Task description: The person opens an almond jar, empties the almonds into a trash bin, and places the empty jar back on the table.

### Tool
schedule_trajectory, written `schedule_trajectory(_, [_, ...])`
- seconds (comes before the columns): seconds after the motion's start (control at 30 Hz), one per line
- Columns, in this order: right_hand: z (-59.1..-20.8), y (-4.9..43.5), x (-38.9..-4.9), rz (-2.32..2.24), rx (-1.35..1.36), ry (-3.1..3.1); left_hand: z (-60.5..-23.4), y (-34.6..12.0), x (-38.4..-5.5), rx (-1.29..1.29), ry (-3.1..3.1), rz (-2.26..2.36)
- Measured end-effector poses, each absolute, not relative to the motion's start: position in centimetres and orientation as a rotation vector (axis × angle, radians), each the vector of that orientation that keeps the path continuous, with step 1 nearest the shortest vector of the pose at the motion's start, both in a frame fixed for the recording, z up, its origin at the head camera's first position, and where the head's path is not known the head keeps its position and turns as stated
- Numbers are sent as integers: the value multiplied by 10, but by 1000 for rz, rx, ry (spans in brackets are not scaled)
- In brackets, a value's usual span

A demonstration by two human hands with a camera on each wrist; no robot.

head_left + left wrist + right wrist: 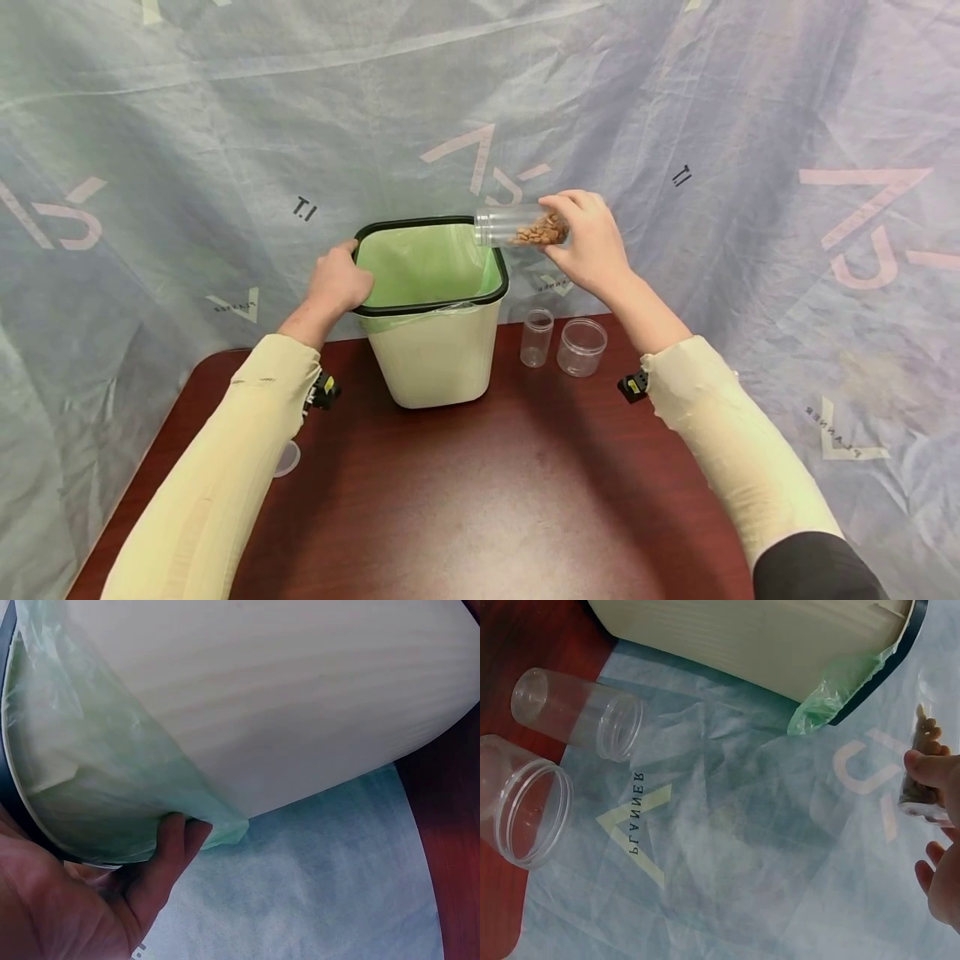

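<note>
A cream trash bin [431, 362] with a black rim stands at the back of the table, lined with a thin green bag [405, 258]. My left hand [339, 279] grips the bin's left rim, fingers down the outside over the folded bag edge [97, 787] in the left wrist view. In my right hand [592, 242] is a clear plastic jar [498, 223], held by its base end and lying nearly level. Its open mouth points left, over the bin's right rim. Small brown pieces [542, 231] are gathered toward the base end inside it.
Right of the bin stand a narrow clear jar [536, 337] and a wider clear jar [581, 347], both uncovered. A round clear lid [288, 458] lies partly behind my left sleeve. A printed fabric sheet [247, 150] hangs right behind the dark red table [465, 500].
</note>
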State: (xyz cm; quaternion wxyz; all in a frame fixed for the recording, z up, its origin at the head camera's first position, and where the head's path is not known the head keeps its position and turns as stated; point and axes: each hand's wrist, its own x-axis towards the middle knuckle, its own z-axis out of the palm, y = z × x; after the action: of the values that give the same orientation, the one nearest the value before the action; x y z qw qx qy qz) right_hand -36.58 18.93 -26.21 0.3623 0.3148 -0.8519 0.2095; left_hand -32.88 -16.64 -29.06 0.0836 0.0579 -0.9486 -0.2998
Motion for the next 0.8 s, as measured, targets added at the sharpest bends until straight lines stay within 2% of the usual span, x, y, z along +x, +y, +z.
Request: schedule_trajectory(0.8, [-253, 177, -381, 303, 940, -2236, -290, -166, -328, 185, -2831, -888])
